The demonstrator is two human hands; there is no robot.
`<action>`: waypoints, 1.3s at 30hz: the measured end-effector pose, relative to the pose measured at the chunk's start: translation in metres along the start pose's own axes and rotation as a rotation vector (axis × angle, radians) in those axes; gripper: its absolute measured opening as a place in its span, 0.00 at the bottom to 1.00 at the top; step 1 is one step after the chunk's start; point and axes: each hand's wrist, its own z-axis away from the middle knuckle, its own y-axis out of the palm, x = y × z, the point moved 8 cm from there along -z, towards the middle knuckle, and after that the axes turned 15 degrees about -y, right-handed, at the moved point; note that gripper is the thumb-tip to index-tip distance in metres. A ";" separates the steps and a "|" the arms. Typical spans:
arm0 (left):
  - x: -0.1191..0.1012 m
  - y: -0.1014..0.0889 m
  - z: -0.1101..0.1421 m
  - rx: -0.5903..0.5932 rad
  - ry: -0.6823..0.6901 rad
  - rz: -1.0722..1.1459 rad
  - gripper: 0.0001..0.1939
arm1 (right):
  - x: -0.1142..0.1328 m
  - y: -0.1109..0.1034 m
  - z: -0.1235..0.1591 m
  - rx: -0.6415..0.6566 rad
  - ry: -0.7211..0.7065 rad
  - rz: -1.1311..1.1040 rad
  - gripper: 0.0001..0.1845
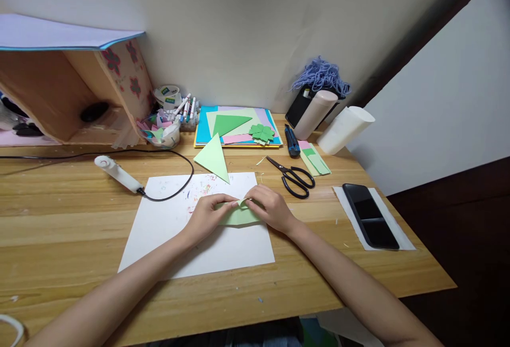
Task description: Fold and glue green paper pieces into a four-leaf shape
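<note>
My left hand (207,215) and my right hand (271,210) meet over a small light green piece of paper (239,218) lying on a white sheet (167,219) in the middle of the wooden desk (59,214). Both hands have their fingers curled and pinch the upper edge of the green paper where a fold stands up between them. A light green paper triangle (213,158) lies just beyond the white sheet. Black scissors (294,177) rest to the right of my right hand.
A stack of coloured paper (203,129) with a green paper clover (262,133) lies at the back. A white corded tool (117,172), a cup of scraps, markers and tape sit left. A phone (370,215), a cutter (292,142) and white rolls lie right.
</note>
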 end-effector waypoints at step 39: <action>0.002 0.008 0.000 0.053 -0.014 -0.034 0.13 | -0.012 0.020 0.007 -0.147 0.375 -0.453 0.09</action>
